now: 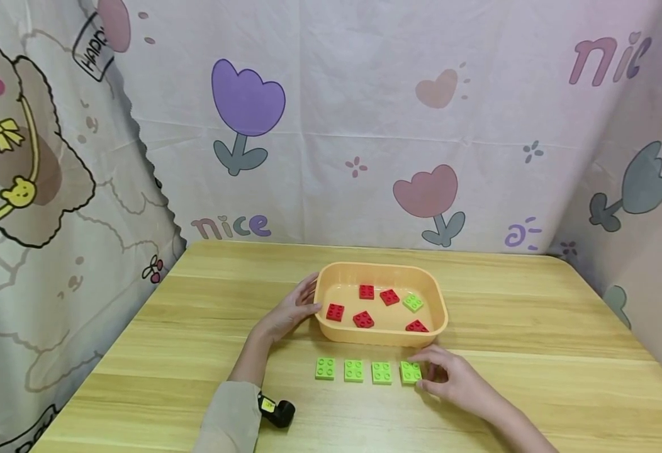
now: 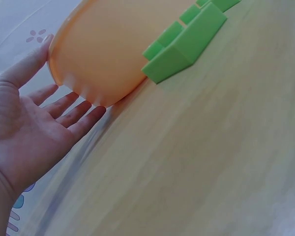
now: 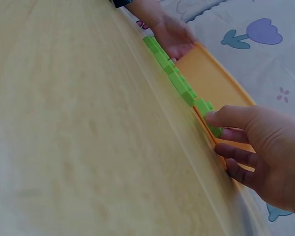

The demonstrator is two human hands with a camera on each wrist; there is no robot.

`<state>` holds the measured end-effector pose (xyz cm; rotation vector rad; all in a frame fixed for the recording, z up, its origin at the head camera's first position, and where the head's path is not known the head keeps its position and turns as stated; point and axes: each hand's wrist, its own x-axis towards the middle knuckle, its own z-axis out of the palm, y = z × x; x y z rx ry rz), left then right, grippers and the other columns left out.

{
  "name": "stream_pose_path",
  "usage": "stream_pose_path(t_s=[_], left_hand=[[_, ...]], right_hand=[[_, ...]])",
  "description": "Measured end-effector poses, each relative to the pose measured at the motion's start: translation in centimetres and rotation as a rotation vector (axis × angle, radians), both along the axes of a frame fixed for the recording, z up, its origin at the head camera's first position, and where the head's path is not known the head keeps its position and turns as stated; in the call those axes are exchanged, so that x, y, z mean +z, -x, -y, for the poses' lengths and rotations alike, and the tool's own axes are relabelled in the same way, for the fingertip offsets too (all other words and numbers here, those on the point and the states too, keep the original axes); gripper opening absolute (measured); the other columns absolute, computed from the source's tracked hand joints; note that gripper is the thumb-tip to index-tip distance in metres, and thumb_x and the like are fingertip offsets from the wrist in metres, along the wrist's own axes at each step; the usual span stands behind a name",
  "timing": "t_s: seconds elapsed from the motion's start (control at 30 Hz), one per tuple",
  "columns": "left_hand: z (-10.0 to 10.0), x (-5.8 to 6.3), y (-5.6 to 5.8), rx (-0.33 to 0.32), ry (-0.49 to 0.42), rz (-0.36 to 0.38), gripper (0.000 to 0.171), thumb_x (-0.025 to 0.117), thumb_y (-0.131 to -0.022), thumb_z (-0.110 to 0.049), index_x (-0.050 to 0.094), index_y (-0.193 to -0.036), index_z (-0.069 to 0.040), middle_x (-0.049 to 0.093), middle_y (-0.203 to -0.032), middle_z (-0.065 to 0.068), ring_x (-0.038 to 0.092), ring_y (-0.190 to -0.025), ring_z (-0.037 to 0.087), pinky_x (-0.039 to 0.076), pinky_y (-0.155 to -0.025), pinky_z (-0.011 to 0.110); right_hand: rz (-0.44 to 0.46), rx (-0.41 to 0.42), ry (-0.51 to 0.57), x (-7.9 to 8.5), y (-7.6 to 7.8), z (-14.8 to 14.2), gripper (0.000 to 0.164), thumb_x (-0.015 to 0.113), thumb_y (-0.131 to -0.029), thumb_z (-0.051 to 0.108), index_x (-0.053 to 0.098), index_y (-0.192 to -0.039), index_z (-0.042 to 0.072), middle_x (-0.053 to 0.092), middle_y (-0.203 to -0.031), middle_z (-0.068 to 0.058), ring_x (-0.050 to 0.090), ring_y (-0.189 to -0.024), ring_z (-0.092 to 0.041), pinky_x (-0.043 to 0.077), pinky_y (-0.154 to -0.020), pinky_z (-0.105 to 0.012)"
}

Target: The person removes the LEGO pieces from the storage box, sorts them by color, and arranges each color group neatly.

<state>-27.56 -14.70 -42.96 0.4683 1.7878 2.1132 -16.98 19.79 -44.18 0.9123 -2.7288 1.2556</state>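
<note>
Four fingers and the thumb of my left hand [image 1: 288,314] lie against the left end of an orange plastic tray [image 1: 376,338], thumb by the rim; the left wrist view shows the fingers fairly straight on its outer wall. Inside the tray are several red toy bricks [image 1: 363,319] and one green toy brick [image 1: 413,302]. In front of it, a row of green bricks [image 1: 353,371] stands studs up on the table. My right hand [image 1: 450,377] pinches the rightmost green brick [image 1: 410,373] between thumb and index finger, its other fingers [image 3: 241,155] beside the tray.
The wooden table [image 1: 167,377] reaches back to a printed cloth [image 1: 331,126], which also hangs at both sides. A black strap device [image 1: 277,411] sits on the left wrist, at the end of the sleeve [image 1: 229,415].
</note>
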Motion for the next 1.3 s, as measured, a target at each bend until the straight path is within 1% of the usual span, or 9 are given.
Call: stream_pose_path(t_s=[0.13,0.3,0.63,0.9,1.0,1.3], left_hand=[[-0.02,0.01,0.03,0.003,-0.005,0.007,0.072,0.05,-0.089,0.006,0.012,-0.148,-0.011,0.01,-0.151,0.012,0.013,-0.136,0.027,0.025,-0.106,0.035],[0.02,0.06,0.04,-0.001,-0.006,0.011,0.072,0.05,-0.089,0.007,0.012,-0.148,-0.011,0.01,-0.151,0.013,0.013,-0.136,0.027,0.025,-0.106,0.035],[0.06,0.06,0.03,-0.004,-0.013,0.009,0.073,0.05,-0.088,0.007,0.011,-0.148,-0.011,0.009,-0.151,0.013,0.013,-0.136,0.027,0.026,-0.105,0.036],[0.11,0.08,0.05,-0.008,-0.003,0.017,0.073,0.05,-0.089,0.006,0.011,-0.148,-0.011,0.008,-0.151,0.012,0.012,-0.136,0.027,0.026,-0.105,0.035],[0.15,0.09,0.06,-0.007,0.001,0.017,0.072,0.05,-0.089,0.006,0.012,-0.148,-0.011,0.009,-0.151,0.012,0.012,-0.136,0.027,0.026,-0.105,0.035],[0.2,0.09,0.05,-0.003,0.01,0.02,0.072,0.05,-0.089,0.006,0.013,-0.148,-0.012,0.01,-0.151,0.012,0.013,-0.136,0.026,0.026,-0.105,0.035]], right_hand=[[-0.003,-0.008,-0.014,-0.01,0.02,0.04,0.038,0.074,-0.075,0.013,0.063,-0.112,0.009,0.056,-0.101,0.002,0.05,-0.071,-0.008,0.046,-0.057,-0.022],[0.015,-0.011,-0.036,-0.02,0.01,0.07,0.038,0.074,-0.076,0.016,0.063,-0.112,0.011,0.054,-0.093,0.007,0.048,-0.071,-0.008,0.045,-0.056,-0.021],[0.028,-0.032,-0.054,0.08,-0.1,0.25,0.037,0.075,-0.076,0.018,0.064,-0.111,0.012,0.055,-0.096,0.006,0.048,-0.07,-0.007,0.045,-0.056,-0.021],[0.018,-0.044,-0.06,0.0,-0.16,0.4,0.037,0.075,-0.075,0.014,0.064,-0.111,0.012,0.055,-0.096,0.006,0.048,-0.07,-0.006,0.046,-0.057,-0.021],[0.018,-0.045,-0.061,0.0,-0.18,0.44,0.037,0.075,-0.075,0.014,0.065,-0.11,0.011,0.055,-0.098,0.005,0.048,-0.07,-0.006,0.045,-0.056,-0.021],[0.023,-0.037,-0.06,0.11,-0.22,0.46,0.037,0.074,-0.076,0.014,0.064,-0.111,0.011,0.054,-0.097,0.006,0.048,-0.07,-0.006,0.046,-0.056,-0.021]])
